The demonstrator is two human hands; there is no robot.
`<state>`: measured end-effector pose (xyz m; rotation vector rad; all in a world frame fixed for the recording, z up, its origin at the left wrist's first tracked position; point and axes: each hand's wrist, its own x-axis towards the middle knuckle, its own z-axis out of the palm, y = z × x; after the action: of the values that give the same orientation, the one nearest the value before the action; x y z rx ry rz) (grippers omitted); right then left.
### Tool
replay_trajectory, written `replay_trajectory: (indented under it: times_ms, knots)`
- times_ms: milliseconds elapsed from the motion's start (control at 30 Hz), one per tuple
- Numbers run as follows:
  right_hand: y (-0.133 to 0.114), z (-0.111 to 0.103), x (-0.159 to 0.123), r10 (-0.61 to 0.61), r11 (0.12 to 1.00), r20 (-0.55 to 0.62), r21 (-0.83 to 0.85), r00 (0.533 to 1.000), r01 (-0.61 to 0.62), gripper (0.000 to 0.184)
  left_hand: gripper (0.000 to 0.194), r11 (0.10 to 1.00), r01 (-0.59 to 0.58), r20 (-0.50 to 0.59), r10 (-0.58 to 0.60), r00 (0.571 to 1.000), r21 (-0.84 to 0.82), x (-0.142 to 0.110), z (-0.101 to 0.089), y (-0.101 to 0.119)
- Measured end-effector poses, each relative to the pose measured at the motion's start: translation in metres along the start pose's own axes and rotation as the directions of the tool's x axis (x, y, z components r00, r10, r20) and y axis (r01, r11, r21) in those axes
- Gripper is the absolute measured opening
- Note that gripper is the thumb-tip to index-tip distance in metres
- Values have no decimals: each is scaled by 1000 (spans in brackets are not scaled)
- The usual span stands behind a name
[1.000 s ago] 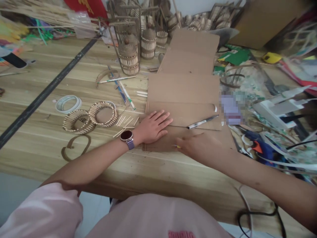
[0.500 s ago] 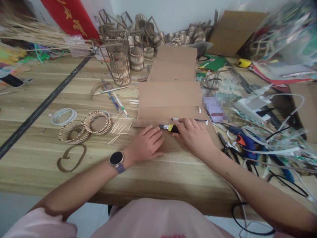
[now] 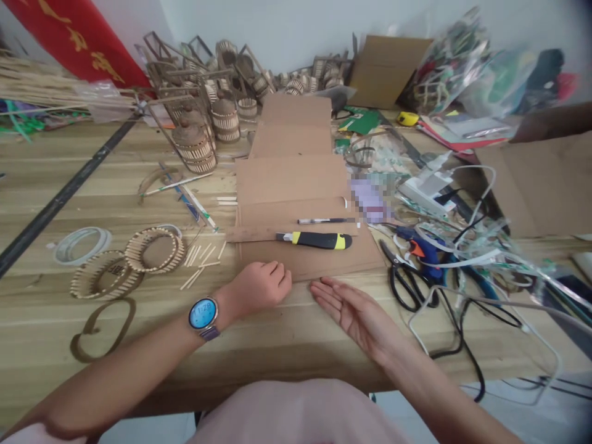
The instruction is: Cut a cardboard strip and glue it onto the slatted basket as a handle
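My left hand (image 3: 259, 287), a watch on its wrist, rests as a loose fist at the near edge of a flat brown cardboard sheet (image 3: 291, 179), with nothing visible in it. My right hand (image 3: 349, 308) lies open beside it on the wooden table (image 3: 55, 320), fingers stretched out, holding nothing. A black and yellow utility knife (image 3: 317, 240) lies on the cardboard just beyond both hands. A pen (image 3: 324, 220) lies a little farther back on the same sheet.
Two rings of wooden sticks (image 3: 155, 250) and loose sticks (image 3: 203, 259) lie left of the cardboard, with a tape roll (image 3: 81, 243) farther left. Small stick lanterns (image 3: 194, 145) stand at the back. Scissors (image 3: 407, 287), a glue gun (image 3: 423, 250) and tangled cables (image 3: 462, 308) crowd the right.
My right hand has let go of the utility knife, which now lies on the cardboard, and drew back open. My left hand slid off the cardboard and curled. The view tilted up.
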<state>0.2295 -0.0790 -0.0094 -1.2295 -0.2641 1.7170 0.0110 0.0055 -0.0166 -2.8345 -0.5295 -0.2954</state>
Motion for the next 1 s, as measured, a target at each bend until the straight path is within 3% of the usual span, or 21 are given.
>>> replay_trajectory:
  times_ms: [100,167,200,233,267,300,333,400,467,533,600,633,700,767,833,900,1000]
  knots:
    - [-2,-2,-3,-14,995,15,-103,1000,16,39,32,997,70,-55,-71,996,-12,-2,-9,2]
    - [-12,-11,-5,-105,913,30,-394,994,109,36,32,983,180,-83,-182,980,-26,-10,-14,4]
    - [-20,-17,-6,-210,791,44,-580,977,196,33,32,963,265,-100,-269,958,-47,-17,-16,6]
    - [-29,-24,-5,-351,584,83,-760,933,287,30,33,924,374,-104,-380,919,-77,-25,-18,7]
    - [-38,-32,-3,-502,312,146,-888,852,337,28,36,867,487,-89,-496,864,-106,-33,-19,9]
    - [-46,-39,1,-631,38,222,-948,743,316,28,38,800,586,-57,-596,801,-125,-41,-19,10]
    - [-54,-46,6,-694,-172,290,-956,659,239,30,39,736,663,-12,-670,742,-140,-48,-18,12]
    - [-63,-56,19,-698,-399,358,-914,620,78,33,40,623,753,64,-760,647,-210,-59,-15,16]
    - [-65,-63,33,-684,-468,365,-884,632,4,34,40,533,776,102,-799,593,-338,-63,-11,21]
    - [-65,-67,44,-701,-438,361,-899,615,29,32,41,399,783,150,-841,519,-477,-62,-10,26]
    - [-65,-71,49,-749,-289,297,-951,592,111,31,44,170,777,248,-888,387,-606,-59,-13,27]
    - [-66,-72,50,-772,-158,221,-975,596,157,33,47,33,749,308,-898,313,-662,-58,-15,27]
    - [-68,-73,47,-768,185,25,-948,640,259,42,55,-212,633,405,-897,177,-745,-57,-21,23]
    - [-68,-70,41,-674,542,-136,-759,726,362,51,61,-357,468,433,-899,62,-809,-56,-24,17]
    - [-64,-63,33,-544,791,-220,-457,810,407,52,65,-433,314,447,-894,-28,-845,-54,-27,12]
    - [-55,-53,25,-423,905,-265,-175,867,388,46,67,-497,212,499,-865,-50,-841,-53,-28,9]
    - [-37,-39,18,-276,953,-257,53,926,299,33,61,-581,196,592,-806,-2,-790,-52,-28,9]
